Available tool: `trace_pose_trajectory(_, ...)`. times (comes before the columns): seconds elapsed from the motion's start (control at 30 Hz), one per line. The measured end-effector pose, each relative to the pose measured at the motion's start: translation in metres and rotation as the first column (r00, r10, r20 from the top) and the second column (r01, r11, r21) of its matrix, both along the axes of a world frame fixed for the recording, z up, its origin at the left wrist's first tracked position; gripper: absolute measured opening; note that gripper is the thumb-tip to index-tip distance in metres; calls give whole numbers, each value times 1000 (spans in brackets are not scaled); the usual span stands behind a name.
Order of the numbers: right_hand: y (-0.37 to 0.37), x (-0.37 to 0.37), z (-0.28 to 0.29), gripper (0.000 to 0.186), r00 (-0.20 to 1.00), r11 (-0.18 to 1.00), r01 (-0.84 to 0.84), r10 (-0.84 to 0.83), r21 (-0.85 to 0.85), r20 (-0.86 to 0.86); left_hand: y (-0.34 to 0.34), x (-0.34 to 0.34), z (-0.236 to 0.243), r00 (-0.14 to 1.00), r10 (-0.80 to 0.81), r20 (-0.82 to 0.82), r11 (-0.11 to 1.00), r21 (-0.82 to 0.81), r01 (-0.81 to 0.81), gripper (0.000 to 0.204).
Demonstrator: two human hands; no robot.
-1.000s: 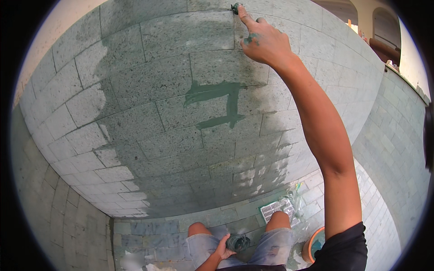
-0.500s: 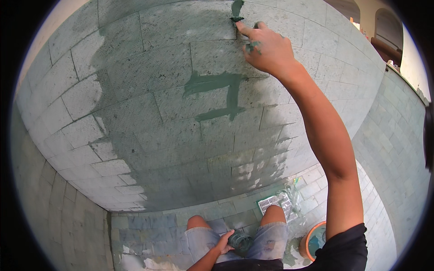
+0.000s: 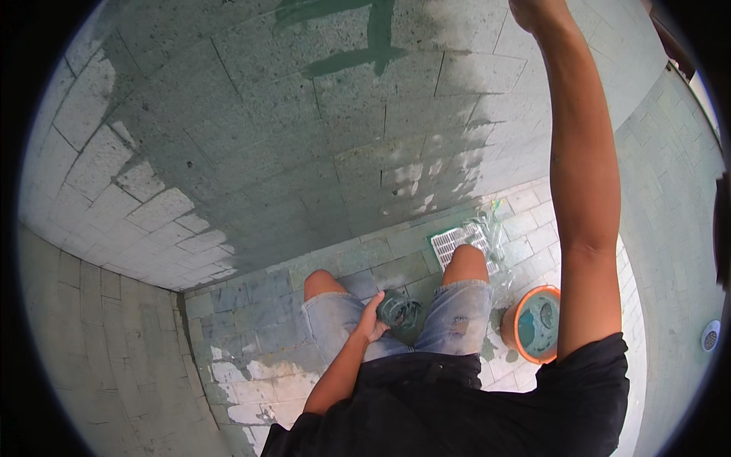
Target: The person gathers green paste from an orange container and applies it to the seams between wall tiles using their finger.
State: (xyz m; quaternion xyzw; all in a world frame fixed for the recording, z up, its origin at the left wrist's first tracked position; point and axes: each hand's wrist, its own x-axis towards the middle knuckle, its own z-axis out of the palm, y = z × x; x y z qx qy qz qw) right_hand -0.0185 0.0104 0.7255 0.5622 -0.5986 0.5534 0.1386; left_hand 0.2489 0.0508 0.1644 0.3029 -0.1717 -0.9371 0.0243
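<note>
My left hand point(image 3: 371, 321) wraps round the side of a dark green, paste-smeared cup point(image 3: 398, 309), held between my thighs with its mouth facing up. Raised to the top edge of the view is my right hand point(image 3: 536, 11); its fingers are cut off, so whatever they hold or touch is hidden. Before me stands a stone-tiled wall point(image 3: 266, 175), wet and darker through the middle, pale at both sides. Thick green paste strokes point(image 3: 379, 38) lie along its joints near the top, left of my right hand.
At my right stands an orange bucket point(image 3: 511, 327) with greenish liquid in it. A white slotted grate point(image 3: 451, 245) lies by my right knee, with crumpled clear plastic point(image 3: 493, 228) beside it. A round drain cover point(image 3: 710, 335) is at the far right.
The view has tilted down, so the wall and its green strokes sit higher. My right hand has slipped mostly out past the top edge. My left hand keeps the cup.
</note>
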Motion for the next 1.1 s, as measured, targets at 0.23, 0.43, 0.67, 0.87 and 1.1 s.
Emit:
trace_pose_trajectory(0.23, 53, -20, -316, 72, 840, 608, -165, -327, 777, 433, -53, 15, 39, 857, 483, -180, 873, 176, -455, 64)
trace_pose_trajectory(0.43, 31, -18, -594, 70, 743, 172, -445, -478, 879, 469, -96, -30, 44, 616, 781, -100, 624, 118, -772, 67)
trace_pose_trajectory(0.67, -17, -29, -722, 73, 935, 20, -157, -319, 987, 155, -71, -2, 31, 583, 812, -35, 579, -71, -812, 68)
trace_pose_trajectory(0.87, -21, -30, -755, 69, 867, 78, -147, -470, 986, 166, -73, -8, 34, 610, 767, -200, 612, -60, -789, 63)
trace_pose_trajectory(1.1, -3, -27, -735, 63, 576, 351, -349, -651, 869, 494, -73, -12, 29, 609, 765, -208, 611, -66, -789, 61)
